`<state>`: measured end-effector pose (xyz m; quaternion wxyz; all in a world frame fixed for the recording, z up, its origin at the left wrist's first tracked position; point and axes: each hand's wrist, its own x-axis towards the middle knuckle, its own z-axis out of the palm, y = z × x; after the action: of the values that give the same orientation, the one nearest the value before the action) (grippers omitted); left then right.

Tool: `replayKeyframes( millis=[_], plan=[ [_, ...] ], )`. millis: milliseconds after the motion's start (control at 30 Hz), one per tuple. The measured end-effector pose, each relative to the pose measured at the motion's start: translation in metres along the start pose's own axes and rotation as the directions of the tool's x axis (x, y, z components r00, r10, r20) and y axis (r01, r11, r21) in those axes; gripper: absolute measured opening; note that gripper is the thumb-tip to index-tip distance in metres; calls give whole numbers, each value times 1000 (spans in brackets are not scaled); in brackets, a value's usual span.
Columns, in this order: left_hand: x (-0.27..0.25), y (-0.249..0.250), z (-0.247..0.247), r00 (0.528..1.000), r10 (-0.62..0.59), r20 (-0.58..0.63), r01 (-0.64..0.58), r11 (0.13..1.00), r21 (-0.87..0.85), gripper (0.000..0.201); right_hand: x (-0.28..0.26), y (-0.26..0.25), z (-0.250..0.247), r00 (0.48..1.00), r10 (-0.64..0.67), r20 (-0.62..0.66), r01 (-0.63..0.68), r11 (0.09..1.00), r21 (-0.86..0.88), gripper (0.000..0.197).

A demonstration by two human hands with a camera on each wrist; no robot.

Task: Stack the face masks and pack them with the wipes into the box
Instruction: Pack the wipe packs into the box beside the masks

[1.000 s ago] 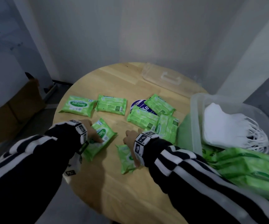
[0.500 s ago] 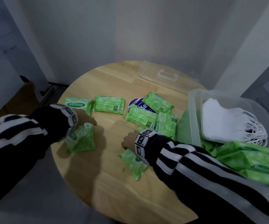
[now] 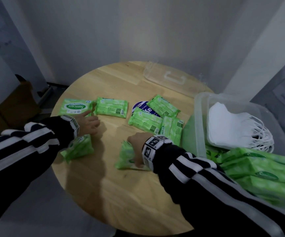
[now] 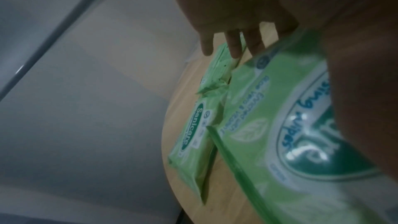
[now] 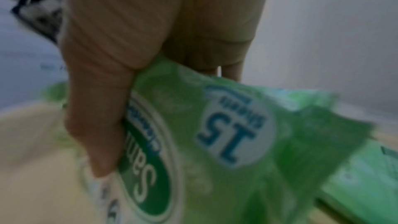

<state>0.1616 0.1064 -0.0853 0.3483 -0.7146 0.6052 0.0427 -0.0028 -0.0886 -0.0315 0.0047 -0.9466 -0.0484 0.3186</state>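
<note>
Several green wipes packs lie on the round wooden table (image 3: 104,194). My left hand (image 3: 91,121) holds one wipes pack (image 3: 80,147) under the palm with the thumb; the left wrist view shows that pack (image 4: 280,125) close up. Its straight fingers (image 4: 234,45) reach toward the far-left pack (image 3: 75,106). My right hand (image 3: 134,149) grips another wipes pack (image 3: 126,158) near the table's middle, the thumb (image 5: 96,117) lying across its printed face (image 5: 215,142). The clear box (image 3: 200,117) at the right holds stacked white face masks (image 3: 232,127) and more wipes packs (image 3: 258,168).
The clear lid (image 3: 172,77) lies at the table's back edge. Loose packs (image 3: 111,108) (image 3: 145,120) (image 3: 163,106) (image 3: 171,129) sit mid-table over a blue round disc (image 3: 140,105). Bare wood shows near the front edge. Walls close in behind.
My left hand has lifted its pack off the table and moved back toward the far-left pack, fingers now stretched out. The right hand has kept hold of its pack and tilted it.
</note>
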Motion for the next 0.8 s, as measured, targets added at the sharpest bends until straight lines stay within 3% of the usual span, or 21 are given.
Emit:
replayKeyframes(
  millis=[33,100,167,267,333,400,467,500,567,667,733,800],
  plan=[
    [-6,4,-21,998,-22,55,19,999,38,45,-4,-2,1,997,33,-76,-28,997,67,41],
    [-9,13,-46,984,59,168,-73,994,77,31,-15,-9,0,984,105,-142,-68,968,241,48],
    [-19,25,-56,928,-8,373,15,1000,-16,43,-33,-19,-10,976,145,-161,-74,922,380,58],
    [-31,42,-64,911,-74,406,136,983,-125,52,-63,-27,-18,965,184,-186,-70,867,494,61],
    [-40,50,-68,899,-158,408,274,930,-244,70,-86,-27,-22,975,170,-146,-61,828,558,61],
    [-50,61,-75,883,-295,364,443,781,-440,87,-113,-24,-26,972,166,-165,-34,798,602,65],
    [-58,76,-89,838,-457,299,523,513,-681,99,-146,-19,-30,952,182,-244,8,786,619,80],
    [-60,83,-99,810,-523,264,496,373,-784,100,-164,-16,-32,939,189,-286,31,786,618,89],
    [-64,96,-124,746,-639,187,357,147,-923,94,-202,-5,-37,910,181,-373,81,805,588,93],
    [-66,104,-168,688,-712,140,125,-74,-989,92,-259,14,-46,887,101,-451,150,860,488,78],
    [-63,105,-197,682,-722,113,-58,-208,-976,73,-290,28,-47,904,62,-423,108,924,367,69],
    [-60,106,-222,715,-695,73,-202,-305,-931,77,-310,47,-43,930,87,-357,-17,980,196,73]
  ],
)
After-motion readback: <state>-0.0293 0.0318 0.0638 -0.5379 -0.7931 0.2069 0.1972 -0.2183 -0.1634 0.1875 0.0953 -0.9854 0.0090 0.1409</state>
